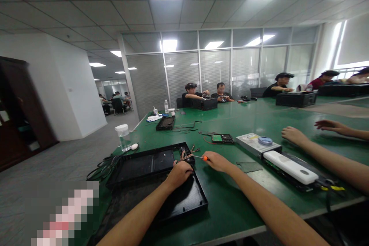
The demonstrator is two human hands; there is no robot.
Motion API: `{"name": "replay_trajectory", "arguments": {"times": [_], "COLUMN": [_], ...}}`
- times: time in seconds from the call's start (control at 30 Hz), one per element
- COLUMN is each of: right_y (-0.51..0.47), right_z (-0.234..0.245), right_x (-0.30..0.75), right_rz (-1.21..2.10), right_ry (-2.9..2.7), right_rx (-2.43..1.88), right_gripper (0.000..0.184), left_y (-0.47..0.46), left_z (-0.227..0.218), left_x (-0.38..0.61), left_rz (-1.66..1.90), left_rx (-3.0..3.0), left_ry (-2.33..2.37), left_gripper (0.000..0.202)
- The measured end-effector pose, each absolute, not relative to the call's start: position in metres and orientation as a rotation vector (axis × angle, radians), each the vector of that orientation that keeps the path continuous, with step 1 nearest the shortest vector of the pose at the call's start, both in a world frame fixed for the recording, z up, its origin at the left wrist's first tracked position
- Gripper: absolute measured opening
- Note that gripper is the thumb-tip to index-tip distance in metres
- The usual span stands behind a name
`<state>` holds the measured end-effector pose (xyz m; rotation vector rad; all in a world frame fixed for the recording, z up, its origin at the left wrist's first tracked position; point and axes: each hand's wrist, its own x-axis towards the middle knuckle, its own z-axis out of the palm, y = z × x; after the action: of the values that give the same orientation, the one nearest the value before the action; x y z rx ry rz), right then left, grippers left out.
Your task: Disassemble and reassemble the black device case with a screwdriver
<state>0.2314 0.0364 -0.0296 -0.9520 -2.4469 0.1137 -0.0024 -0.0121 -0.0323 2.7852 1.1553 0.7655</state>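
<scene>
An open black metal computer case (144,167) lies on the table in front of me, its two shallow halves side by side. My right hand (216,162) is closed on a screwdriver (205,158) with an orange handle. Its thin shaft points left toward a bundle of multicoloured wires (184,156) at the case's far right corner. Just below that bundle, my left hand (179,175) is curled with bent fingers over the case's dividing edge. Whatever lies under those fingers is hidden. Beside the wires sits a small dark component (184,148) inside the corner.
A green circuit board in a frame (222,138) lies beyond my right hand. Right of it stand a metal drive box (253,142) with a blue tape roll (265,140) and a white power strip (291,167). A co-worker's hands (295,134) rest nearby. At left are a water jar (124,140) and black cables (103,167).
</scene>
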Motion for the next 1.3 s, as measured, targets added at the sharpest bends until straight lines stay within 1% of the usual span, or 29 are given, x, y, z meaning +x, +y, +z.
{"name": "replay_trajectory", "arguments": {"times": [0.13,0.27,0.37,0.5,0.57,0.63,0.8,0.87,0.93,1.03,1.2,1.3], "right_y": [0.035,0.033,0.029,0.024,0.024,0.026,0.034,0.037,0.04,0.042,0.041,0.039], "right_z": [-0.027,-0.025,-0.022,-0.018,-0.017,-0.016,-0.009,-0.006,-0.004,-0.004,-0.008,-0.011], "right_x": [0.232,0.231,0.23,0.23,0.232,0.234,0.237,0.239,0.241,0.243,0.237,0.232], "right_rz": [0.053,0.022,0.067,0.238,0.354,0.477,0.807,0.882,0.883,0.806,0.753,0.749], "right_ry": [-2.475,-2.471,-2.448,-2.379,-2.307,-2.235,-2.006,-1.89,-1.749,-1.564,-1.568,-1.593], "right_rx": [-0.96,-0.965,-1.022,-1.049,-1.039,-1.029,-0.885,-0.885,-0.929,-0.936,-0.877,-0.877], "right_gripper": [0.018,0.017,0.016,0.013,0.023,0.028,0.024,0.028,0.033,0.034,0.033,0.034], "left_y": [-0.011,-0.013,-0.013,-0.01,-0.009,-0.009,-0.012,-0.013,-0.014,-0.014,-0.014,-0.014], "left_z": [-0.034,-0.034,-0.036,-0.039,-0.041,-0.041,-0.037,-0.035,-0.035,-0.036,-0.037,-0.035], "left_x": [-0.001,-0.001,-0.001,-0.003,-0.004,-0.005,-0.005,-0.004,-0.004,-0.004,-0.004,-0.005], "left_rz": [0.852,0.8,0.782,0.777,0.762,0.741,0.717,0.698,0.676,0.654,0.639,0.619], "left_rx": [2.748,2.848,2.913,2.953,2.974,2.993,2.999,2.995,2.994,2.999,2.988,2.983], "left_ry": [1.188,1.08,1.006,0.966,0.94,0.92,0.978,1.016,1.041,1.06,1.13,1.095], "left_gripper": [0.015,0.02,0.021,0.021,0.022,0.022,0.022,0.022,0.021,0.02,0.02,0.02]}}
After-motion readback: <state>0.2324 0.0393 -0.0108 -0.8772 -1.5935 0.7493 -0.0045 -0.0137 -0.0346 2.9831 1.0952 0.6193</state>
